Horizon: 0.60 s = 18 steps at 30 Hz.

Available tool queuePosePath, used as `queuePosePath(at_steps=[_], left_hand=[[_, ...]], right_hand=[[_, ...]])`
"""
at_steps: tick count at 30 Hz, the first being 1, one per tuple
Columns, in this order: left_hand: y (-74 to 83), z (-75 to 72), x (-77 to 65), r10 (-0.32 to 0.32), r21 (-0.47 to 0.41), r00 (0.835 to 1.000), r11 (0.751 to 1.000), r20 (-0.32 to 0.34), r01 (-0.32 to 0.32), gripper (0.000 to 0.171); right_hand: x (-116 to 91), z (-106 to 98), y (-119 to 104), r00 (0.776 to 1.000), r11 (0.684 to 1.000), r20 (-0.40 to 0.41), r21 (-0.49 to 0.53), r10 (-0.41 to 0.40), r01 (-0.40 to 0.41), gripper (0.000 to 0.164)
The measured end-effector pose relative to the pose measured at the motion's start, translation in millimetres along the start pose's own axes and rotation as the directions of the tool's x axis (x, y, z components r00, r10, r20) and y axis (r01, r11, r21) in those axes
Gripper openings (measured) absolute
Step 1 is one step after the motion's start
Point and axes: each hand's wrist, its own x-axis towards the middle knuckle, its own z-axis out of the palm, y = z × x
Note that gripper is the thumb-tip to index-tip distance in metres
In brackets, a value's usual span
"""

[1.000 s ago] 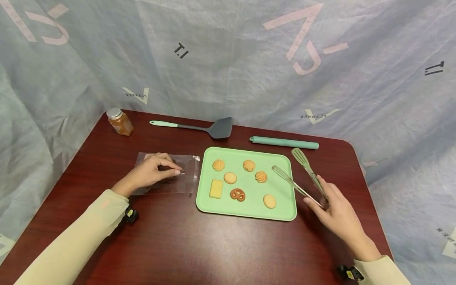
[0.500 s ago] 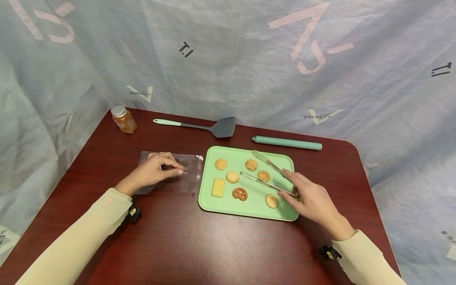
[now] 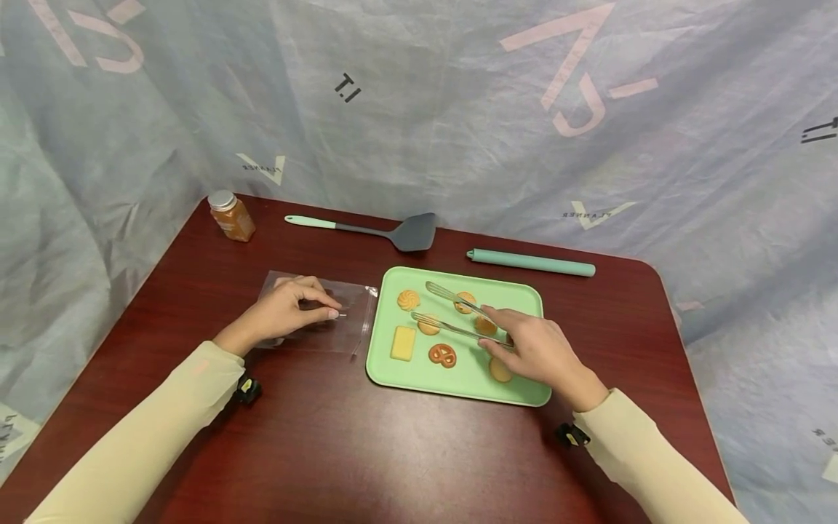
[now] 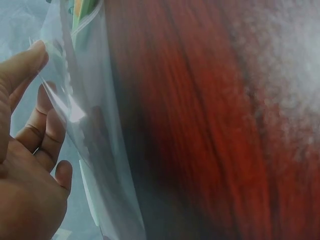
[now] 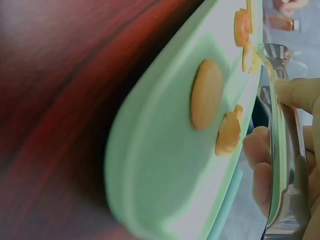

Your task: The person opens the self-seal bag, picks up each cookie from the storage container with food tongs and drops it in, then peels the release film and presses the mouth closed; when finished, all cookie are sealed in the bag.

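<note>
My left hand (image 3: 291, 309) pinches the upper layer of a clear zip bag (image 3: 353, 335) between thumb and forefinger, left of the tray. In the left wrist view the bag (image 4: 90, 125) stands lifted at that pinch. My right hand (image 3: 537, 346) holds metal tongs (image 3: 458, 330), arms spread, over the light green tray (image 3: 406, 375). One tong tip overlaps a plain round cookie (image 3: 430, 329); the other lies between a swirl cookie (image 3: 409, 300) and a spotted round one (image 3: 465, 297). A yellow rectangular biscuit (image 3: 402, 343) and a pretzel cookie (image 3: 442, 355) lie nearer me.
Behind the tray lie a grey turner (image 3: 414, 233) with a pale green handle and a teal rod (image 3: 532, 263). A jar (image 3: 233, 220) of orange-brown contents with a silver lid stands at the back left corner. A grey printed curtain (image 3: 419, 131) hangs behind the table.
My right hand has carried the tongs leftward from the tray's right edge to over the cookies. My left hand keeps its pinch on the bag. The view has shifted slightly.
</note>
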Motion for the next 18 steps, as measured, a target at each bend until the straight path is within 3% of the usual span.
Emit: queuePosePath(at_steps=[6, 18], left_hand=[[-1.2, -0.1, -0.2, 0.010, -0.004, 1.000, 1.000, -0.014, -0.010, 0.015], [-3.0, -1.8, 0.0, 0.019, -0.015, 1.000, 1.000, -0.023, -0.019, 0.015]], right_hand=[[13.8, 4.5, -4.1, 1.000, 1.000, 0.021, 0.012, -0.023, 0.023, 0.055], [26.0, 10.1, -6.0, 0.998, 1.000, 0.056, -0.001, 0.005, -0.005, 0.055]])
